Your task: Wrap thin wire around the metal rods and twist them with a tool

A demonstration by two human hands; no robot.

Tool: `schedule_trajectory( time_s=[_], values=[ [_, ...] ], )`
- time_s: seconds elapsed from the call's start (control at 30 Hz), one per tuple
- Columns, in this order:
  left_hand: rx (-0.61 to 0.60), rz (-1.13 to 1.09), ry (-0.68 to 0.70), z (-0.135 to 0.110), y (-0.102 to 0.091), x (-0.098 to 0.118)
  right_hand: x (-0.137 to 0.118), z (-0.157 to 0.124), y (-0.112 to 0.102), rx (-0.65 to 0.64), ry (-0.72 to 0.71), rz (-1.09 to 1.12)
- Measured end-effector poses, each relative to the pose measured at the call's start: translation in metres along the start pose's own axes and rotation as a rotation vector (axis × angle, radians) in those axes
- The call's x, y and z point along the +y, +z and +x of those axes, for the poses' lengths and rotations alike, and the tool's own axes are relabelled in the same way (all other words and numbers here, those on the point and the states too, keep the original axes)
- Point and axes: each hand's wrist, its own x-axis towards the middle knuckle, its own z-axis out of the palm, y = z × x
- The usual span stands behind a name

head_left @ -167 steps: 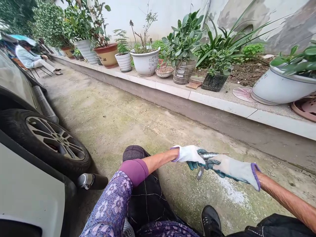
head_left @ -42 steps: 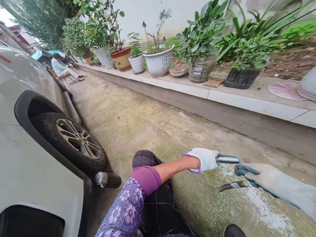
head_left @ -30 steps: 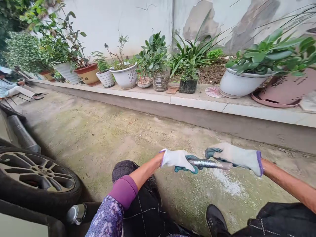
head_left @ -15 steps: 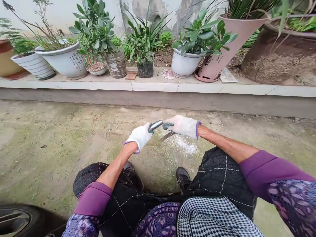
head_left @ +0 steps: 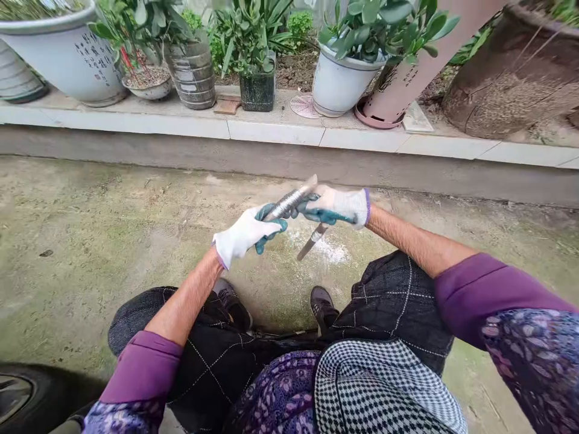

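- Now the wrapped bar (head_left: 287, 204) reaches past the fingers of the right hand (head_left: 337, 206); half a second ago its tip ended just short of them.
- The left hand (head_left: 248, 232) is clamped around the bar's lower end, which tilts up and away from the body.
- The right hand has its fingers curled beside the bar's upper part, seemingly touching it; whether they grip it, I cannot tell.
- With the two hands closer together, the work seems centred on that upper stretch, over the ground between the knees.
- A dark stick (head_left: 311, 243) with a silvery band shows below the right hand, steeper than half a second ago. Its top end is hidden by the glove, so whether it is held is unclear.
- White powder (head_left: 333, 250) is scattered on the ground beyond the shoe (head_left: 322, 304).
- The view has swung round from the car; only part of a wheel (head_left: 15, 392) remains at lower left.
- A checked cloth (head_left: 386, 386) covers part of the lap.
- Beyond the hands runs a ledge (head_left: 274, 131), bearing a white pot (head_left: 337, 84), a pink pot (head_left: 402, 84) and a black pot (head_left: 257, 90), all well apart from the bar.
- The right fingers stand in the way of seeing the bar's side near its tip.
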Motion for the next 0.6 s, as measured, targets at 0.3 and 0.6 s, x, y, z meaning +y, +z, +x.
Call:
schedule_trajectory(
  time_s=[0.3,0.6],
  values=[
    [0.294,0.779,0.031,0.025,0.002,-0.017,0.004,0.001,0.026,0.009,0.05,-0.481],
    [-0.017,0.956,-0.039,0.002,0.018,-0.012,0.018,-0.002,0.019,0.037,0.074,-0.695]
  ],
)
